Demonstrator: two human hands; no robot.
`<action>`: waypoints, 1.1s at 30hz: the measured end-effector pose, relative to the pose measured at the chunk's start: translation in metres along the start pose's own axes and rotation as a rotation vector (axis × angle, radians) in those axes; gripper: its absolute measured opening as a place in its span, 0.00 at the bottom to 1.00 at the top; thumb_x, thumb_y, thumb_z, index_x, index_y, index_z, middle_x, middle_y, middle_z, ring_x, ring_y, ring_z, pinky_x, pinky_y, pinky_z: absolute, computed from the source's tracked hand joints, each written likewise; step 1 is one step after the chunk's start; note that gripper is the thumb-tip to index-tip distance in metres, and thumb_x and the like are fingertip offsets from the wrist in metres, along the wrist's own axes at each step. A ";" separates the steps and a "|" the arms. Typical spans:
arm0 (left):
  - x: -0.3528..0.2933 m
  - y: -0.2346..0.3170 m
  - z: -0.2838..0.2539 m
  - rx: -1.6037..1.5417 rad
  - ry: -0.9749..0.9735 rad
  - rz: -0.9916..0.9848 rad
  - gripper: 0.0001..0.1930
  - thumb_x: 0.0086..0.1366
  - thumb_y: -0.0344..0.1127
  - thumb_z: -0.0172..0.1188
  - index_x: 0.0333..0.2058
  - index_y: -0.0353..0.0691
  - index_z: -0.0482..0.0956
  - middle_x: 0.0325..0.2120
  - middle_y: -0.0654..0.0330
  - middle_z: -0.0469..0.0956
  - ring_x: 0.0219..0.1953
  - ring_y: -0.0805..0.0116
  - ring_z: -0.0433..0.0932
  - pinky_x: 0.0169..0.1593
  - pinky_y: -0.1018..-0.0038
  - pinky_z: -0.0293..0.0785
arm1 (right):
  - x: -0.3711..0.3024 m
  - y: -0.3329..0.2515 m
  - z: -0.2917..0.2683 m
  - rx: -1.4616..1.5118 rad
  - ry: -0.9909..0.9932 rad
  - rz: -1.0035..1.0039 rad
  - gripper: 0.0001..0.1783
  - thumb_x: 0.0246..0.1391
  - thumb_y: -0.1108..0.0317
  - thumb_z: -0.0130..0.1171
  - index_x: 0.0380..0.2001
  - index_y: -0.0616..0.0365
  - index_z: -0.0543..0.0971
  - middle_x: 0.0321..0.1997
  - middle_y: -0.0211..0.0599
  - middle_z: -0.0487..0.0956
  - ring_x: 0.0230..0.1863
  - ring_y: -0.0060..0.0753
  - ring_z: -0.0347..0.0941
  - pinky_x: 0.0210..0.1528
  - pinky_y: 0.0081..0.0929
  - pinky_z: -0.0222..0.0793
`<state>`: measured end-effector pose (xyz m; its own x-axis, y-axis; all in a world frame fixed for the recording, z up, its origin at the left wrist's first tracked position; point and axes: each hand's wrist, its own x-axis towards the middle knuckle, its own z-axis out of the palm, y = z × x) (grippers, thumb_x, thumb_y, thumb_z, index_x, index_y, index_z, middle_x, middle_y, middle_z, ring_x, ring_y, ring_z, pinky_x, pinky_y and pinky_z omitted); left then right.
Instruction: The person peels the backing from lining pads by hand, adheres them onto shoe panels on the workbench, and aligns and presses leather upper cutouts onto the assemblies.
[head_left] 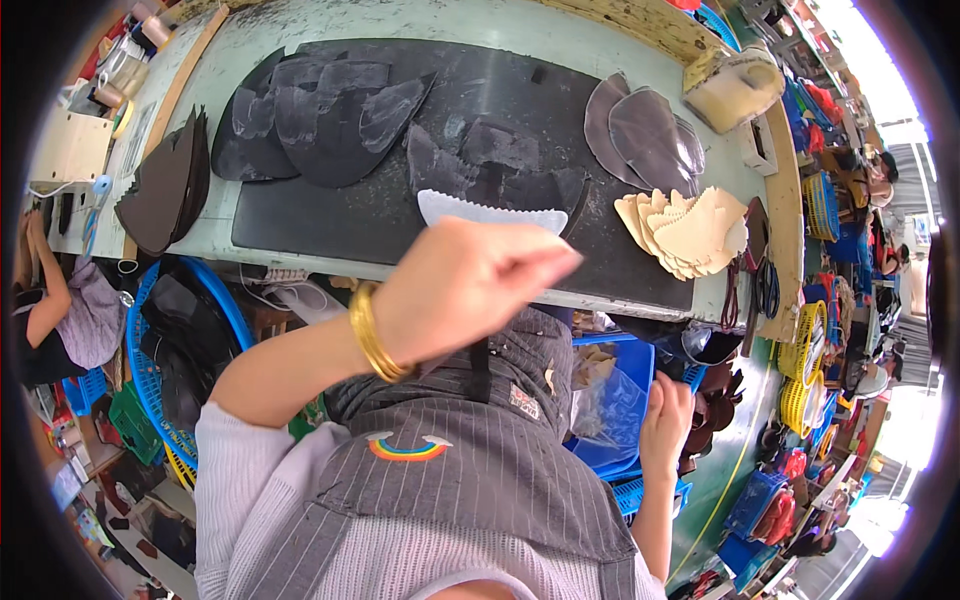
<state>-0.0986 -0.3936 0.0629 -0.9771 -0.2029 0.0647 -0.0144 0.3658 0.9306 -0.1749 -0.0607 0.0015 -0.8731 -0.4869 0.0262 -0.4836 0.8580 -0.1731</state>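
Note:
My left hand (470,285), with gold bangles at its wrist, is over the front edge of the workbench. Its fingers are pressed together and a little blurred; whatever they may hold is hidden. Just beyond it a pale grey curved piece with a zigzag edge (490,211) overlaps dark, whitish-smeared cut pieces (500,145) on a black board (330,225). Lower down, at my right side, my right hand (665,425) is beside a blue bin (632,365). Its fingers are loosely bent and somewhat apart, with nothing seen in them.
More dark smeared pieces (325,120) cover the board's left. At its right are glossy dark pieces (645,130) and scalloped beige pieces (690,228). A yellowed tub (735,85) stands behind. Brown pieces (165,185) lie at the left end, above a blue basket (140,345). Another person (85,315) sits far left.

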 end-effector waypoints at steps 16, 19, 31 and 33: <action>-0.022 -0.038 0.001 -1.703 0.141 -0.643 0.15 0.69 0.39 0.47 0.50 0.39 0.71 0.44 0.58 0.76 0.44 0.67 0.77 0.47 0.72 0.74 | 0.130 -0.158 0.008 2.501 -0.982 0.502 0.24 0.61 0.57 0.39 0.54 0.62 0.67 0.56 0.43 0.71 0.57 0.41 0.68 0.59 0.40 0.62; 0.002 -0.061 -0.017 -1.299 0.501 -0.424 0.09 0.63 0.29 0.56 0.42 0.33 0.74 0.38 0.57 0.78 0.40 0.70 0.78 0.43 0.73 0.76 | 0.149 -0.176 0.008 2.078 -0.646 0.474 0.17 0.61 0.64 0.46 0.48 0.63 0.73 0.48 0.41 0.76 0.47 0.35 0.74 0.51 0.33 0.70; 0.011 -0.120 -0.027 -0.159 0.652 -0.332 0.11 0.59 0.25 0.61 0.41 0.31 0.74 0.30 0.63 0.79 0.29 0.84 0.76 0.31 0.87 0.73 | 0.168 -0.164 0.059 1.378 -0.380 0.175 0.09 0.56 0.72 0.57 0.36 0.67 0.77 0.33 0.32 0.80 0.33 0.18 0.73 0.37 0.18 0.70; 0.010 -0.120 -0.026 -0.146 0.657 -0.343 0.12 0.58 0.25 0.61 0.41 0.31 0.74 0.29 0.63 0.79 0.28 0.84 0.75 0.31 0.87 0.73 | 0.168 -0.164 0.058 1.368 -0.403 0.176 0.09 0.56 0.72 0.57 0.36 0.67 0.77 0.33 0.32 0.80 0.33 0.18 0.73 0.37 0.17 0.69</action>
<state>-0.1014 -0.4635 -0.0391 -0.5948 -0.8000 -0.0784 -0.2218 0.0696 0.9726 -0.2384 -0.2924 -0.0233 -0.7254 -0.6039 -0.3304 0.2672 0.1954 -0.9436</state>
